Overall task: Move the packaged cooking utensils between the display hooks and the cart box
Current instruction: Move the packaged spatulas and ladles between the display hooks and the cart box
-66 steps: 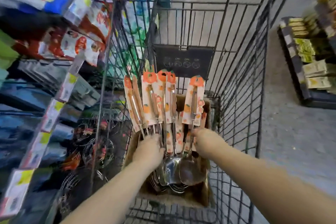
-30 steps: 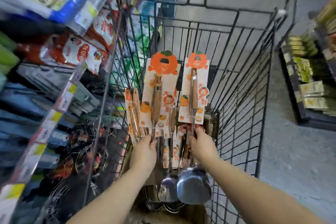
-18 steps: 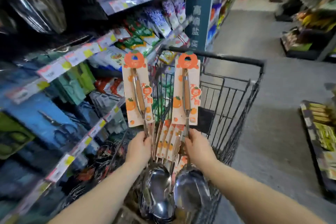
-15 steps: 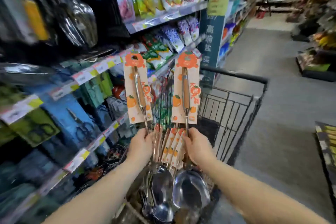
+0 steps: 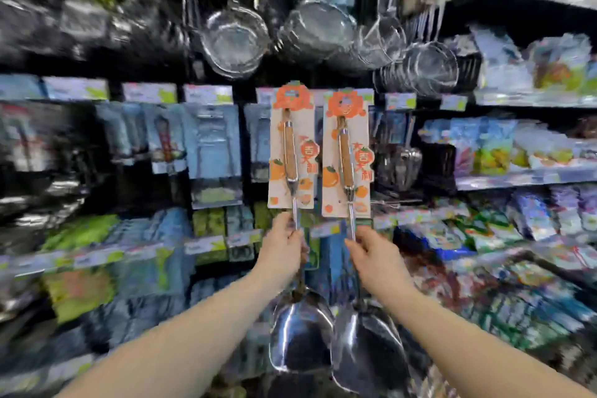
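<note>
Left hand [image 5: 284, 245] gripping left packaged spatula [image 5: 292, 152], right hand [image 5: 371, 255] gripping right one [image 5: 347, 155], upright, blurred shelves [image 5: 517, 178] behind

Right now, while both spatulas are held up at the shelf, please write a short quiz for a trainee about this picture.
1. True or false: the left hand holds the left spatula and the right hand holds the right spatula.
2. Where do the hands grip? A the card; B the metal shaft below the card; C the blade.
3. What hangs above the spatulas?
Key: 1 true; 2 B; 3 wire strainers.
</note>
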{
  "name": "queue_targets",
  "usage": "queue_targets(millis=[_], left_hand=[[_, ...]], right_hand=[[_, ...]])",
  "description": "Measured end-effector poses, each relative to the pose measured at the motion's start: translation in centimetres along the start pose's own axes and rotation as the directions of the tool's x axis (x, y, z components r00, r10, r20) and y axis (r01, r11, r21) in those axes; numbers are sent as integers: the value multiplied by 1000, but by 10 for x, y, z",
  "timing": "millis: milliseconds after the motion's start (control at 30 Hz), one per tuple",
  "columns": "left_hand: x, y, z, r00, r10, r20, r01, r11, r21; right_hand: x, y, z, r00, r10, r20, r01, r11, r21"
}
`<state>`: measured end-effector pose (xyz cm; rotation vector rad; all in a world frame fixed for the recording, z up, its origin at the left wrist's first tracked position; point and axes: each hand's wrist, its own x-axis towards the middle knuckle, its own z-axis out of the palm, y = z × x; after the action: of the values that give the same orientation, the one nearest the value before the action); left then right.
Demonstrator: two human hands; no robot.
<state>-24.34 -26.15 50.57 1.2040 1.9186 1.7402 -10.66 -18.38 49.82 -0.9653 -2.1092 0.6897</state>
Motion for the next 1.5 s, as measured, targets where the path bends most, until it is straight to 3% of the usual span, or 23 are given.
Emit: queue_targets(millis=[167, 333, 633, 833, 1167, 1500], left_hand=[[-14, 8, -161, 967, 43, -253, -29, 998, 61], [-59, 7, -343, 895, 68, -442, -20, 993, 113], [-159, 18, -622, 731, 156, -664, 32, 965, 262], [-199, 16, -739, 594, 186, -783, 83, 954, 289], [-191, -13, -894, 477, 224, -850, 91, 949, 302], [-99, -19, -1050, 477, 332, -814, 120, 893, 434]], right_hand=[[-3, -130, 80, 968, -223, 114, 218, 975, 52], [-39, -276, 176, 886, -403, 228, 361, 910, 202], [-120, -522, 322, 724, -647, 241, 532, 745, 402], [-150, -635, 386, 652, -716, 250, 573, 681, 457], [-153, -776, 509, 544, -795, 267, 532, 573, 624], [-72, -909, 620, 566, -818, 104, 555, 471, 686]])
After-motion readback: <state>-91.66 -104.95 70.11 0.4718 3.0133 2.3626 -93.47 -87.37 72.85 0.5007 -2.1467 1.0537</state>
